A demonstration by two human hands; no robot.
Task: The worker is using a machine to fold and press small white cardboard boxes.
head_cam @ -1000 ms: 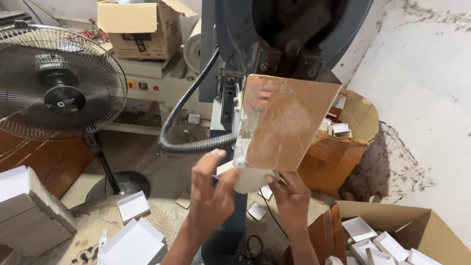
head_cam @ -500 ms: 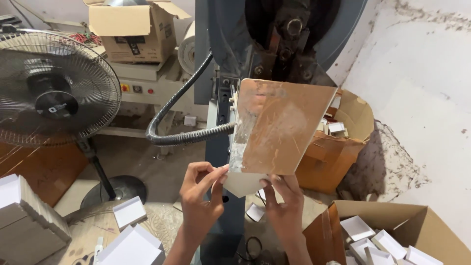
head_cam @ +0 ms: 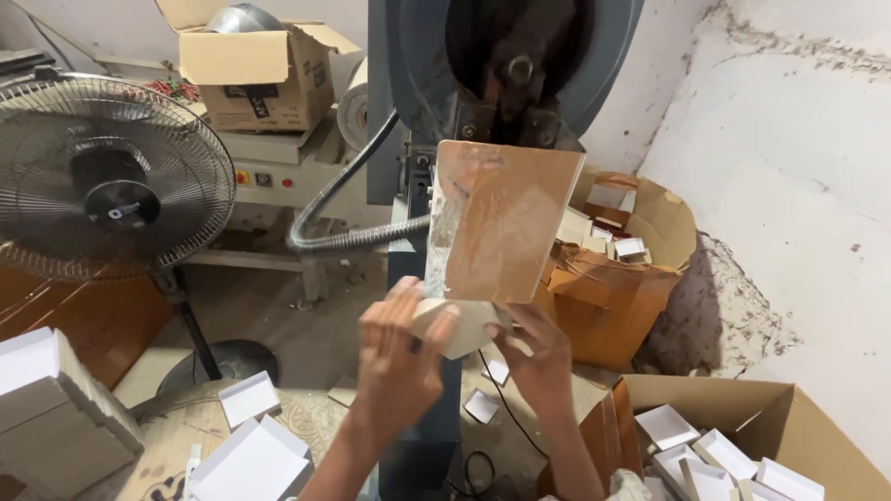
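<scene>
In the head view, the left hand [head_cam: 401, 357] and the right hand [head_cam: 536, 348] together hold a small white cardboard box piece [head_cam: 457, 327] just under a tilted brown guide plate [head_cam: 501, 223] on the front of a blue-grey press machine [head_cam: 506, 56]. The left grip is pressed around the piece's left side, fingers curled over it; the right grip pinches its right corner from below. A judgement: the fingers sit very near the machine's working head, so a careless push could bring them under it, and a loose hold could let the piece skew. A standing fan [head_cam: 111, 176] is at left; a carton of white pieces [head_cam: 733, 455] lies lower right.
</scene>
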